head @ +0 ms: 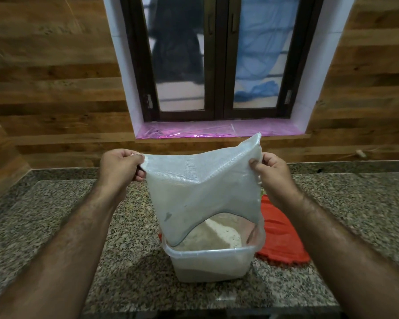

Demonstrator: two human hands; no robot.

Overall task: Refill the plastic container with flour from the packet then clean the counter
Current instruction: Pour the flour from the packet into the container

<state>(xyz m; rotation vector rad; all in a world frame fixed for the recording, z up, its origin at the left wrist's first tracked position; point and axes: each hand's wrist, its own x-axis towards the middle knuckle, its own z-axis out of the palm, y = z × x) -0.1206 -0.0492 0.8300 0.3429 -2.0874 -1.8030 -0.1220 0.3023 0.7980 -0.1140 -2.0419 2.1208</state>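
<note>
A translucent plastic flour packet [200, 194] hangs upside down over a clear plastic container [209, 263] on the granite counter. My left hand [120, 166] pinches the packet's upper left corner. My right hand [272, 173] grips its upper right edge. The packet's open mouth dips into the container, and pale flour [217, 233] is heaped inside. The packet looks limp and nearly flat.
A red lid [279, 236] lies on the counter just right of the container, partly behind it. The speckled granite counter [78, 215] stretches to both sides. A wooden wall and a window with a pink sill [217, 130] stand behind.
</note>
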